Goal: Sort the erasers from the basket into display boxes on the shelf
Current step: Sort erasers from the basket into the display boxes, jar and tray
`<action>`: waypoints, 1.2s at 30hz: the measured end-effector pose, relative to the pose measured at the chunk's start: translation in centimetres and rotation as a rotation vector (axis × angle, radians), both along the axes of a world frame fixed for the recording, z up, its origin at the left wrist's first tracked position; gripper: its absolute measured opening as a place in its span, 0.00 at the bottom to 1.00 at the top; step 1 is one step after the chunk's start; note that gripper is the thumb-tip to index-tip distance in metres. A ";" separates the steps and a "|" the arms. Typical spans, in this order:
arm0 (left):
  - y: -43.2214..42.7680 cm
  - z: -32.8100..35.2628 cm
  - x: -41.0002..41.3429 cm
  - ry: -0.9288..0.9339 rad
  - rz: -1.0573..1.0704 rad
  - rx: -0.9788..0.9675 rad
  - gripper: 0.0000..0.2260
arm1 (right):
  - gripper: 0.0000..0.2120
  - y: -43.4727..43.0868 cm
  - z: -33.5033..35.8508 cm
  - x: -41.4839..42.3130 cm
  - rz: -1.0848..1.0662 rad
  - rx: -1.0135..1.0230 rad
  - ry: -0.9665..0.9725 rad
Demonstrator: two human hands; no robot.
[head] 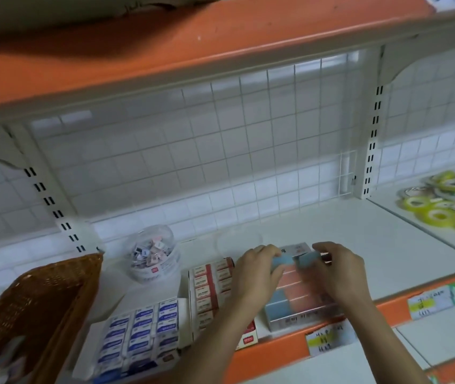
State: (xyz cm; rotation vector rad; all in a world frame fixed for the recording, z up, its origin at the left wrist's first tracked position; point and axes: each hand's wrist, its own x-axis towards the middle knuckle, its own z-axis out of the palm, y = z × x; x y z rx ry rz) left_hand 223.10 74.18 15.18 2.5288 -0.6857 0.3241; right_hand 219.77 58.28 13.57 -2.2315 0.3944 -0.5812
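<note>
White tiles behind a wire grid back the shop shelf (pixel 373 225), with the wicker basket (pixel 40 300) at the lower left of the frame and display boxes ranged along the front edge. Over the pastel box (pixel 298 311) at lower centre, the left hand (pixel 256 273) has its fingers curled round a pale blue eraser (pixel 277 264), and the right hand (pixel 341 273) pinches a second blue eraser (pixel 309 258), the two nearly end to end. This looks like the placing step, and next each eraser probably needs lowering flat into the box, squared against those of like colour.
</note>
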 end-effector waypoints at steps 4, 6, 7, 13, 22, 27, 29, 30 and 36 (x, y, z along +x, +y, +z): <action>-1.2 -0.8 0.2 -0.049 -0.004 0.074 0.14 | 0.14 -0.1 -0.7 0.3 0.009 -0.038 0.013; -1.3 -1.0 0.3 -0.111 0.003 0.121 0.14 | 0.13 0.1 -1.0 0.5 0.021 -0.078 -0.005; -1.4 -1.0 0.3 -0.132 0.005 0.135 0.14 | 0.13 0.0 -1.1 0.6 0.028 -0.090 -0.010; -1.4 -1.5 0.2 -0.198 -0.006 0.199 0.11 | 0.12 0.1 -1.5 0.6 0.106 -0.205 0.025; -1.3 -1.8 0.4 -0.186 -0.033 0.097 0.09 | 0.06 0.5 -1.8 0.7 0.047 -0.232 -0.058; -1.4 -1.7 0.1 -0.196 0.014 0.114 0.06 | 0.06 0.7 -1.1 0.4 0.018 -0.268 0.027; -1.4 -1.6 -0.1 -0.205 0.023 0.120 0.06 | 0.08 0.7 -0.8 0.3 0.026 -0.294 0.044; -1.4 -1.5 -0.2 -0.197 0.026 0.125 0.07 | 0.09 0.7 -0.7 0.2 0.033 -0.316 0.057; -0.9 -0.2 -0.4 -0.108 0.023 0.212 0.12 | 0.07 2.6 -0.5 -0.5 0.042 -0.411 0.042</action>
